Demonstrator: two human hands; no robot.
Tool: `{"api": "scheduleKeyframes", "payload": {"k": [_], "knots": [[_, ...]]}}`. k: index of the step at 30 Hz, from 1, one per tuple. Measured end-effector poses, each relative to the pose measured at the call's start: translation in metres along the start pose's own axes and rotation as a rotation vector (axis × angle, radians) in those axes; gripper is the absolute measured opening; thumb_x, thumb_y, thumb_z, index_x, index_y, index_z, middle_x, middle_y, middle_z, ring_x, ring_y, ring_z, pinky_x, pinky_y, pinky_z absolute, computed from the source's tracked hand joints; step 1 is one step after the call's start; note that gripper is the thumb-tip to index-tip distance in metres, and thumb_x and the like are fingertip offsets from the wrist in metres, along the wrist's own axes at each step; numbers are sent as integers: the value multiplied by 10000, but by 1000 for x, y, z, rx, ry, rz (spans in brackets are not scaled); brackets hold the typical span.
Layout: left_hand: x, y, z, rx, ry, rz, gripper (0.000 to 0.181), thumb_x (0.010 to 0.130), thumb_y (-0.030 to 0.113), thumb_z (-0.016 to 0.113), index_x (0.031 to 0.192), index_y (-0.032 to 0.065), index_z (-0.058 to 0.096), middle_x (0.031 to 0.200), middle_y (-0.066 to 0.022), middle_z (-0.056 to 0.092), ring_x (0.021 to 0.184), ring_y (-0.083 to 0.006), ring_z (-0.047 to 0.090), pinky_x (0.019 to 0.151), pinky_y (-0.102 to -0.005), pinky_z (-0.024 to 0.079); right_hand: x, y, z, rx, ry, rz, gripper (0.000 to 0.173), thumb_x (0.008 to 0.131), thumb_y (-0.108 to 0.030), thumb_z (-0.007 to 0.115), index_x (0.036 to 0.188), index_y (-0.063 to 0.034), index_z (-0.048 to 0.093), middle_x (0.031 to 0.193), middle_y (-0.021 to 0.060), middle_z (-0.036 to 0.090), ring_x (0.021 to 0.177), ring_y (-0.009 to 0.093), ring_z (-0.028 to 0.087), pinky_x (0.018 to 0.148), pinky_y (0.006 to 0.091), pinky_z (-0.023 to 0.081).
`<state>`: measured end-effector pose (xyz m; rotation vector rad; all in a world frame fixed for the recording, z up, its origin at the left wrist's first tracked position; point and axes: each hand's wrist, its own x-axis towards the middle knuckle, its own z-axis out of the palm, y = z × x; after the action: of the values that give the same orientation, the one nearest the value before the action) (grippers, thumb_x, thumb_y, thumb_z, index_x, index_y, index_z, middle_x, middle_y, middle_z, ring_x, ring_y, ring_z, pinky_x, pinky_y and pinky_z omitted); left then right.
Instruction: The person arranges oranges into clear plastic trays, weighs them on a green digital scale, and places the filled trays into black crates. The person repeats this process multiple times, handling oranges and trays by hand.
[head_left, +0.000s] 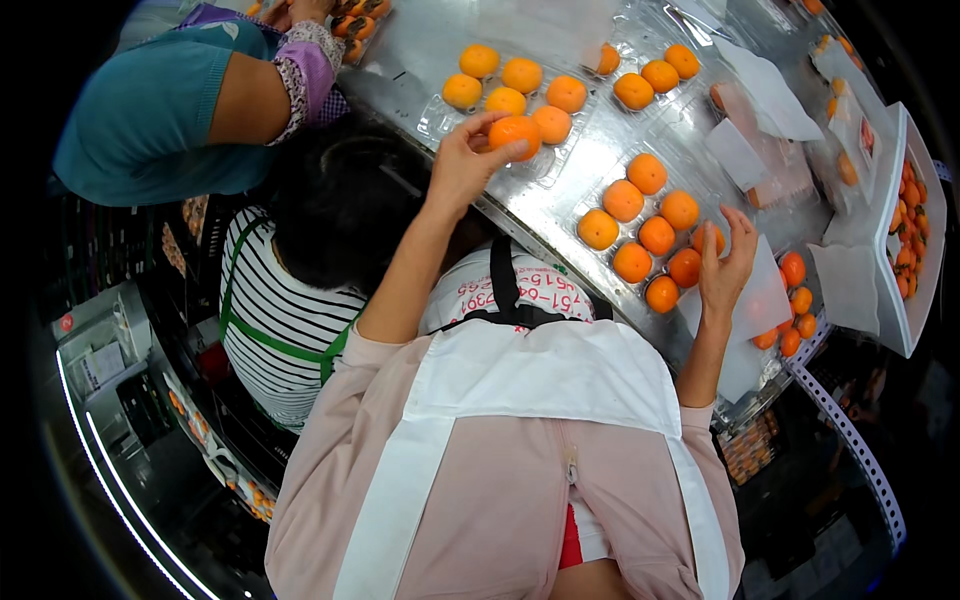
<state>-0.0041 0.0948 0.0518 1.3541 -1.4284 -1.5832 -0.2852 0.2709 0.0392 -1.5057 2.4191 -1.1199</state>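
An orange persimmon (514, 136) is pinched between the thumb and fingers of my left hand (472, 161). It hangs over the front of a clear plastic tray (431, 124) holding several persimmons (522, 75). My right hand (726, 259) is at the right corner of a second tray of persimmons in rows (657, 236). Its thumb crosses in front of the corner persimmon (712, 244), and its fingers are apart; whether they grip it is unclear. Beneath and beside this hand lies a white translucent sheet (761, 296).
These trays stand on a metal table (525, 206). At the back sits another tray of persimmons (660, 76). To the right are wrapped packs (787, 169), redder persimmons (802, 300) and a white box (896, 217). Two people crowd my left, one in striped clothing (292, 322), one in teal (172, 124).
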Motion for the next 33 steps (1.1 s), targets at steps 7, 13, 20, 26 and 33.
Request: {"api": "scheduleKeyframes", "payload": {"k": [7, 13, 20, 26, 33], "knots": [[26, -30, 10, 551, -74, 2, 475, 705, 267, 756, 1065, 11, 581, 901, -73, 618, 797, -145, 586, 733, -270, 481, -6, -4, -3, 33, 1, -98, 200, 811, -59, 597, 1008, -36, 622, 1027, 125, 567, 976, 261, 542, 846, 340, 429], [26, -49, 10, 725, 20, 269, 398, 721, 228, 738, 991, -20, 582, 935, -145, 554, 803, -250, 586, 703, -335, 494, -7, 13, -43, -55, 137, -58, 178, 803, -33, 594, 976, -37, 636, 984, 120, 582, 941, 260, 552, 826, 336, 429], [1, -24, 32, 1108, 64, 326, 410, 773, 215, 670, 1117, 18, 560, 1050, -147, 500, 932, -311, 526, 769, -392, 451, -14, 54, -79, -203, 227, 31, 221, 795, -70, 606, 1014, -42, 628, 996, 132, 589, 953, 282, 550, 844, 361, 418], [-20, -20, 83, 837, -149, 778, 408, 767, 107, 656, 1153, 55, 533, 1123, -142, 500, 1014, -311, 488, 844, -372, 426, -15, 90, -88, -597, -14, 138, 319, 770, -178, 640, 1065, -59, 607, 1016, 147, 601, 963, 292, 555, 905, 402, 364], [-18, -25, 102, 575, -325, 651, 392, 795, 126, 646, 1160, 51, 524, 1095, -122, 522, 976, -266, 524, 808, -340, 456, -16, 100, -123, 95, -197, 395, 286, 816, -149, 636, 1071, -37, 571, 844, 39, 634, 771, 121, 583, 742, 252, 433]]}}
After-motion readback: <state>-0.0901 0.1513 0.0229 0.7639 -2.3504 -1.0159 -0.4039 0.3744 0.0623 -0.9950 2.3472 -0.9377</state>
